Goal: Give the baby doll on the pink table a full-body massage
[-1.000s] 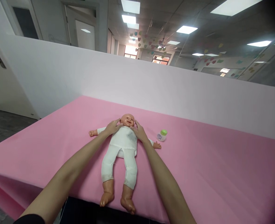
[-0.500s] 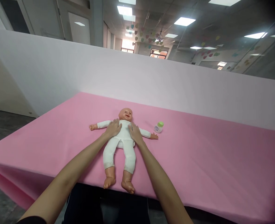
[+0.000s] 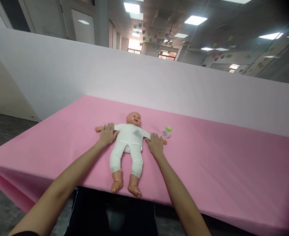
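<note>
A baby doll (image 3: pixel 129 134) with a white cloth body lies on its back, head away from me and arms stretched out sideways. My left hand (image 3: pixel 107 134) rests flat, fingers extended, over the doll's arm on the left. On the other side my right hand (image 3: pixel 155 145) lies the same way across the arm on the right, covering most of the forearm. Just beyond those right fingertips stands a small clear jar (image 3: pixel 167 132) with a green lid. Neither hand is gripping anything.
Pink cloth covers the table (image 3: pixel 220 170), and its near edge runs just past the doll's feet. A low white partition (image 3: pixel 159 85) rises behind the table. At the left is a door (image 3: pixel 7 88) with a handle.
Both hands have slid outward from the doll's chest onto its arms, the left one to the left, the right one to the right. The chest is now uncovered.
</note>
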### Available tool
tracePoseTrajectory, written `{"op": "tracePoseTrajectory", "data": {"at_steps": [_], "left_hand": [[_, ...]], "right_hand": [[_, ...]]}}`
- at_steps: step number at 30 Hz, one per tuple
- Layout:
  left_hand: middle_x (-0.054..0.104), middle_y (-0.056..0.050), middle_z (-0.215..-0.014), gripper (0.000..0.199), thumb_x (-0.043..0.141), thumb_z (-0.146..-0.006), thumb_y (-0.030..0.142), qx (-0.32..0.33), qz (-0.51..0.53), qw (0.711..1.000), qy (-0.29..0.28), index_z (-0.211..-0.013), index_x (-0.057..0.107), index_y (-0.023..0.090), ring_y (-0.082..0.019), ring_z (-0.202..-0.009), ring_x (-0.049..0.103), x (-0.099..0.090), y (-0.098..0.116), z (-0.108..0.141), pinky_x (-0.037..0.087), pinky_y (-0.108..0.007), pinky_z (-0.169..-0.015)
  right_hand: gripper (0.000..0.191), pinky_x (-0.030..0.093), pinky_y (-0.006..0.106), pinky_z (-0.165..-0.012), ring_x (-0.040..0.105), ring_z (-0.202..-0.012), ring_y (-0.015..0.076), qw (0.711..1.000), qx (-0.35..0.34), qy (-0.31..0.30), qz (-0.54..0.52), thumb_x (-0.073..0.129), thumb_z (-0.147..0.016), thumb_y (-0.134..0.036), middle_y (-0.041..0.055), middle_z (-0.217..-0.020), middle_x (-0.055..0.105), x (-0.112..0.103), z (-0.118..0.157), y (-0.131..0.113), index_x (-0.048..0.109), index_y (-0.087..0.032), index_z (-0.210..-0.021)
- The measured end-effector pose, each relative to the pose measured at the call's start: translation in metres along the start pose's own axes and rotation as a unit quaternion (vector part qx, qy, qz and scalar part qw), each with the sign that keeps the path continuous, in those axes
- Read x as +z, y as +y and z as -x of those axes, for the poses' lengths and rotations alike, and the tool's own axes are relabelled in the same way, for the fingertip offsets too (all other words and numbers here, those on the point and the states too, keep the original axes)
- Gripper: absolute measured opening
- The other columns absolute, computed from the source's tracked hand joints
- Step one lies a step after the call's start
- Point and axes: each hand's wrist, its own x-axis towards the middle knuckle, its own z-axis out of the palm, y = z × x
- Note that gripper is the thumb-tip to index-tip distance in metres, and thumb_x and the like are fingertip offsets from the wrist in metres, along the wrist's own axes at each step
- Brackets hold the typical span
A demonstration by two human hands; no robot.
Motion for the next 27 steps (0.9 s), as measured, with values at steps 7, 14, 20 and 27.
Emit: {"op": "tracePoseTrajectory", "data": {"at_steps": [7, 14, 20, 27], "left_hand": [[0.045, -0.026, -0.158, 0.062, 0.031, -0.107, 0.049, -0.036, 0.058, 0.998, 0.013, -0.149, 0.048, 0.007, -0.038, -0.152, 0.035, -0.006, 0.012, -0.009, 0.023, -0.055, -0.125], [0.043, -0.025, -0.159, 0.058, 0.029, -0.109, 0.048, 0.030, 0.176, 0.983, -0.037, -0.145, 0.051, 0.009, -0.034, -0.154, 0.033, -0.007, 0.064, -0.029, 0.027, -0.049, -0.125], [0.032, -0.026, -0.165, 0.066, 0.031, -0.107, 0.047, 0.032, 0.154, 0.984, -0.079, -0.156, 0.037, 0.003, -0.037, -0.156, 0.027, -0.001, 0.066, -0.025, 0.022, -0.050, -0.126], [0.036, -0.025, -0.164, 0.070, 0.027, -0.107, 0.054, 0.018, 0.112, 0.989, -0.096, -0.156, 0.039, 0.005, -0.034, -0.156, 0.030, -0.004, 0.032, -0.017, 0.021, -0.050, -0.127]], "right_hand": [[0.067, 0.020, 0.060, -0.124, 0.036, -0.148, 0.0383, 0.993, 0.033, -0.012, -0.110, 0.031, -0.107, -0.052, 0.0249, -0.154, 0.048, -0.015, -0.005, 0.002, 0.048, -0.004, -0.150], [0.073, 0.027, 0.044, -0.129, 0.038, -0.152, 0.0269, 0.945, 0.004, -0.053, -0.324, 0.031, -0.106, -0.063, 0.0155, -0.161, 0.042, -0.024, -0.035, -0.055, 0.047, -0.012, -0.155], [0.070, 0.018, 0.044, -0.132, 0.031, -0.156, 0.0254, 0.947, -0.038, -0.085, -0.308, 0.029, -0.108, -0.057, 0.0154, -0.164, 0.037, -0.006, -0.039, -0.073, 0.046, -0.008, -0.156], [0.067, 0.017, 0.051, -0.129, 0.036, -0.153, 0.0299, 0.971, -0.007, -0.105, -0.214, 0.026, -0.109, -0.054, 0.0190, -0.160, 0.042, -0.007, -0.026, -0.047, 0.045, -0.009, -0.156]]}}
